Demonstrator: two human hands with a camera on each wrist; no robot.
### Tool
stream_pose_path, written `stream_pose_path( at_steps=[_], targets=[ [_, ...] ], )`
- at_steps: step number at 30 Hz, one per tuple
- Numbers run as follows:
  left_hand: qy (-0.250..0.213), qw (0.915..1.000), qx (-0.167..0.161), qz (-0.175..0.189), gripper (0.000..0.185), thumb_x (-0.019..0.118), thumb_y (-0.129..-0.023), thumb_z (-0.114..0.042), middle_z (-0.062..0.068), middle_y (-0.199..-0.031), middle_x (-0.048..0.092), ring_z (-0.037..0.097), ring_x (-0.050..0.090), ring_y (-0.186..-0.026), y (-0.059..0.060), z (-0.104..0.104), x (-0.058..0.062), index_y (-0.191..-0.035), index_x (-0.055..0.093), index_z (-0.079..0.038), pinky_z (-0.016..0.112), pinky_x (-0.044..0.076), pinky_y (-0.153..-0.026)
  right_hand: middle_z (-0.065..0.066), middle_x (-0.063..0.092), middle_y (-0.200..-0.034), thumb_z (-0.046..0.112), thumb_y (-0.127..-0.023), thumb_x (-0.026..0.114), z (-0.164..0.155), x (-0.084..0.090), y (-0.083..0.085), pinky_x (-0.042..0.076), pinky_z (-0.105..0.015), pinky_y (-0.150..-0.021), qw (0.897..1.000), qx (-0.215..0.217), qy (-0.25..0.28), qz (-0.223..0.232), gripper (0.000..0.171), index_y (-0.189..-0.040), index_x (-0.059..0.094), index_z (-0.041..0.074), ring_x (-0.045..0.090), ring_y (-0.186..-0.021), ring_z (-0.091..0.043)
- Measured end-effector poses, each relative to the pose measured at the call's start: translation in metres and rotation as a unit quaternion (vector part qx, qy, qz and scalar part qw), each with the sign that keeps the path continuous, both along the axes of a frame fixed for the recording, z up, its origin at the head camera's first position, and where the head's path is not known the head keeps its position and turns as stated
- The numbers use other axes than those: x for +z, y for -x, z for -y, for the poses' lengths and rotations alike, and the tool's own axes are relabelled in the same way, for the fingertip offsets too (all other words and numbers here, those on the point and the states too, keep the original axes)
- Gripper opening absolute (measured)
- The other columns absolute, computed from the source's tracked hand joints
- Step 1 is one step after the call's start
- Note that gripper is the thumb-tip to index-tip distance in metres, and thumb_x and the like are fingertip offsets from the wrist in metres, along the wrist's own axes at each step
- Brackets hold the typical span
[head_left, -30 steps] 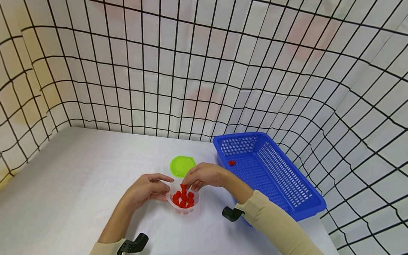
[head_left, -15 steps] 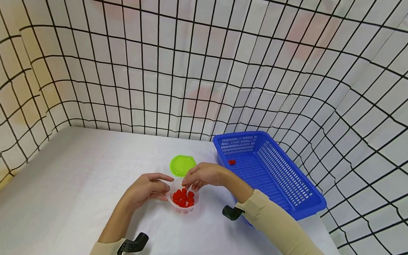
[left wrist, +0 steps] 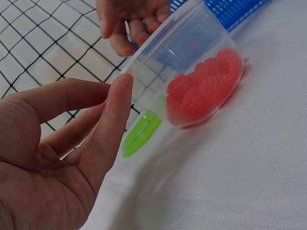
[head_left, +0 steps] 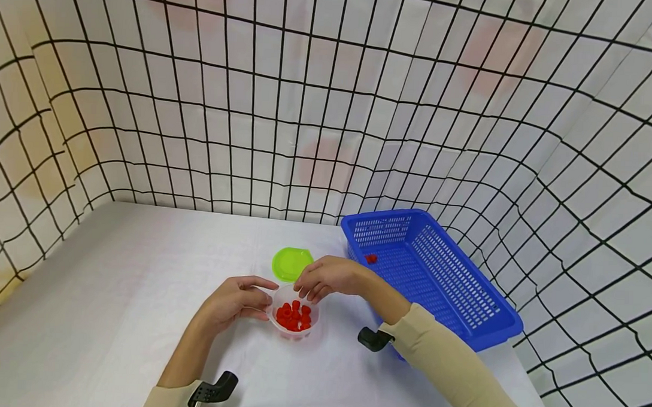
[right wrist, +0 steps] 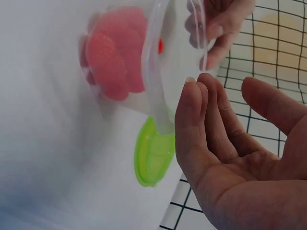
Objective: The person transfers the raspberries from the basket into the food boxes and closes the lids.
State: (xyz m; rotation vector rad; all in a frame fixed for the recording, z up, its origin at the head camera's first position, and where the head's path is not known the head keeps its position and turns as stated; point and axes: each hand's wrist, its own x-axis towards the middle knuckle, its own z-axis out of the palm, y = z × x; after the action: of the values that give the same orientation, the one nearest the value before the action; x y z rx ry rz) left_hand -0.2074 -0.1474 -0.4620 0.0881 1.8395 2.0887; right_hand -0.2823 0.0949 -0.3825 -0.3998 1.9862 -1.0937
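Behind both hands, clear cup's rim partly hidden.

The number of red pieces inside the clear cup cannot be counted from the head view, and their exact kind cannot be told; through the cup's wall in both wrist views they are seen only as a blurred pink-red mass. The single red piece in the blue basket is too small to be made out. Beyond the cup, part of the green lid is covered in the left wrist view. The basket's near corner is hidden behind the right sleeve, and both sleeves are cut off by the lower edge.
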Motion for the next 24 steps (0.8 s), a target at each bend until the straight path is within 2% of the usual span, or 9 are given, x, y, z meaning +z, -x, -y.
stream_pose_path(
  at_steps=[4, 10, 14, 17, 20, 24],
  targets=[
    [-0.001, 1.0, 0.0, 0.002, 0.039, 0.062, -0.094, -0.005, 0.007, -0.086, 0.069, 0.017, 0.067, -0.073, 0.0, -0.001, 0.0, -0.129, 0.059, 0.013, 0.034, 0.065, -0.073, -0.02, 0.071, -0.113, 0.023, -0.098, 0.063, -0.008, 0.013, 0.006, 0.062, -0.034, -0.088, 0.999, -0.026, 0.005, -0.029, 0.033, -0.12, 0.069, -0.001, 0.069, -0.103, -0.036],
    [-0.003, 1.0, 0.002, 0.004, 0.04, 0.063, -0.094, -0.005, 0.008, -0.088, 0.068, 0.017, 0.067, -0.071, -0.001, -0.001, 0.001, -0.13, 0.059, 0.012, 0.035, 0.065, -0.074, -0.025, 0.069, -0.116, 0.017, -0.099, 0.063, -0.028, 0.037, 0.016, 0.063, -0.033, -0.085, 0.993, -0.093, 0.03, -0.062, 0.031, -0.121, 0.068, -0.004, 0.071, -0.086, -0.021],
    [-0.003, 1.0, 0.002, 0.002, 0.041, 0.063, -0.093, -0.005, 0.009, -0.089, 0.067, 0.017, 0.067, -0.072, -0.002, -0.001, 0.001, -0.13, 0.059, 0.013, 0.035, 0.065, -0.075, -0.02, 0.071, -0.108, 0.012, -0.099, 0.063, -0.046, 0.047, 0.023, 0.063, -0.034, -0.084, 0.986, -0.138, 0.048, -0.077, 0.029, -0.12, 0.067, -0.008, 0.071, -0.084, -0.019],
    [-0.001, 1.0, 0.002, 0.001, 0.041, 0.063, -0.093, -0.004, 0.009, -0.09, 0.067, 0.017, 0.067, -0.073, -0.002, -0.001, 0.001, -0.13, 0.059, 0.013, 0.035, 0.065, -0.075, -0.015, 0.072, -0.104, 0.013, -0.099, 0.064, -0.059, 0.05, 0.029, 0.063, -0.035, -0.085, 0.98, -0.168, 0.049, -0.09, 0.028, -0.117, 0.067, -0.008, 0.071, -0.085, -0.02],
    [0.001, 1.0, 0.003, 0.001, 0.041, 0.064, -0.093, -0.005, 0.009, -0.09, 0.068, 0.017, 0.067, -0.073, -0.002, -0.001, 0.002, -0.13, 0.059, 0.013, 0.034, 0.065, -0.074, -0.015, 0.07, -0.103, 0.015, -0.099, 0.065, -0.073, 0.048, 0.036, 0.062, -0.039, -0.089, 0.975, -0.193, 0.046, -0.099, 0.03, -0.115, 0.065, -0.009, 0.07, -0.088, -0.023],
    [-0.001, 1.0, 0.002, 0.001, 0.041, 0.064, -0.093, -0.004, 0.009, -0.09, 0.068, 0.017, 0.067, -0.072, -0.002, -0.002, 0.001, -0.129, 0.059, 0.013, 0.034, 0.065, -0.074, -0.024, 0.066, -0.115, 0.013, -0.1, 0.062, -0.092, 0.04, 0.045, 0.057, -0.045, -0.099, 0.968, -0.224, 0.044, -0.104, 0.036, -0.124, 0.06, -0.013, 0.068, -0.094, -0.025]
  ],
)
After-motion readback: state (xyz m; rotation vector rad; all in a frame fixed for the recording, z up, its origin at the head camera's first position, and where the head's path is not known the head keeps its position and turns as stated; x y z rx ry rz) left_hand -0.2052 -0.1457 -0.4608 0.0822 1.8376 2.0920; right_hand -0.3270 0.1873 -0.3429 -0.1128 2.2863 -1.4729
